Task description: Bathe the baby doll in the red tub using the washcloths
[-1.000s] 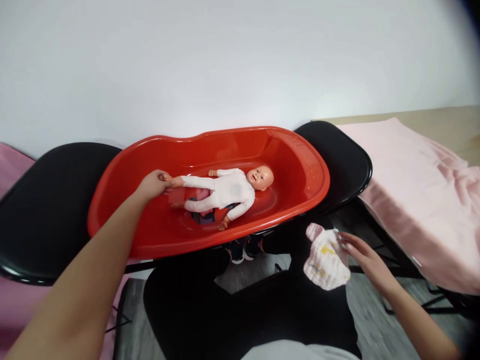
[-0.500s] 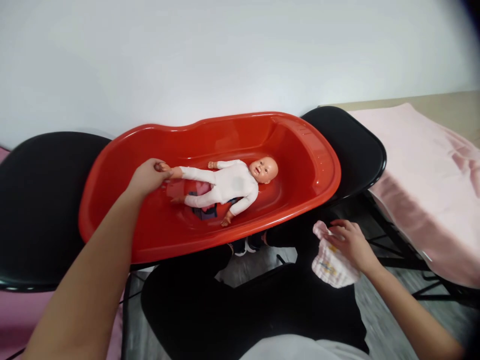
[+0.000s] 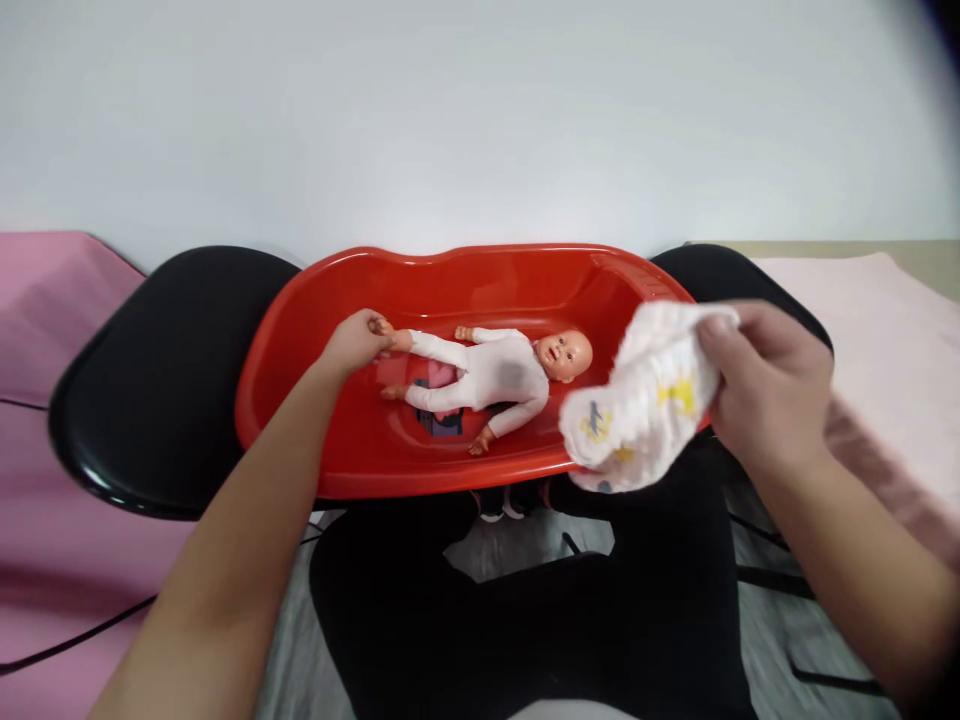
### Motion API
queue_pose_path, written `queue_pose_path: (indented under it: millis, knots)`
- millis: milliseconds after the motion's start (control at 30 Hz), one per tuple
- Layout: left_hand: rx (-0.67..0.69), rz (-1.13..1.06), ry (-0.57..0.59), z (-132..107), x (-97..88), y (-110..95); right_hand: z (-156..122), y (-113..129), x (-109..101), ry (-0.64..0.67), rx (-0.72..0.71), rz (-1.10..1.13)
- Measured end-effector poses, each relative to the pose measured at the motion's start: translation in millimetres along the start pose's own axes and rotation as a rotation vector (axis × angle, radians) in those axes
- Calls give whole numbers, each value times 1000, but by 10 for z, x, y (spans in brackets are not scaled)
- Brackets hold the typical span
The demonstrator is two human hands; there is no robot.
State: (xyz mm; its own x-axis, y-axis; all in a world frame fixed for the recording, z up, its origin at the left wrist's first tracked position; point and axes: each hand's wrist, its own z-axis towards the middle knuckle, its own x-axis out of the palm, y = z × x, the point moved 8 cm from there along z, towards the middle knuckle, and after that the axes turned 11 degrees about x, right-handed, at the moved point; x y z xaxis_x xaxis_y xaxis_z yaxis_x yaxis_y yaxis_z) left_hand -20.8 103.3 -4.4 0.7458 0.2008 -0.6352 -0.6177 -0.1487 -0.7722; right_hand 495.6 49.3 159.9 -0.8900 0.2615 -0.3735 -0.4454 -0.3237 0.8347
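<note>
A baby doll [image 3: 491, 375] in a white bodysuit lies on its back in a red plastic tub [image 3: 480, 285], head to the right. My left hand [image 3: 352, 343] is closed around the doll's foot at the tub's left end. My right hand [image 3: 765, 385] grips a small white cloth with yellow and blue prints [image 3: 645, 400], holding it up over the tub's right end, beside the doll's head. A dark and pink item lies under the doll's legs.
The tub rests on two black chairs, one at the left [image 3: 165, 370] and one at the right [image 3: 731, 275]. A pink towel [image 3: 892, 350] covers a surface on the right. Pink fabric [image 3: 45, 330] lies at the left. My black-clad legs fill the foreground.
My right hand took hold of the cloth on my lap and raised it up to the tub's right end. My left hand stayed on the doll's foot.
</note>
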Motion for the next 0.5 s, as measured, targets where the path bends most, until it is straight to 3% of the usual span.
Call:
queue_pose_path:
  millis: [133, 300, 367, 500]
  knots:
    - [33, -109, -35, -22, -7, -27, 596, 348, 1025, 188, 68, 387]
    - [-13, -104, -41, -120, -24, -108, 914, 531, 2448, 572, 2, 357]
    - [-33, -119, -11, -154, -5, -148, 1055, 651, 2801, 600, -97, 363]
    - [-53, -97, -10, -172, -18, -172, 1274, 966, 3150, 461, -165, 432]
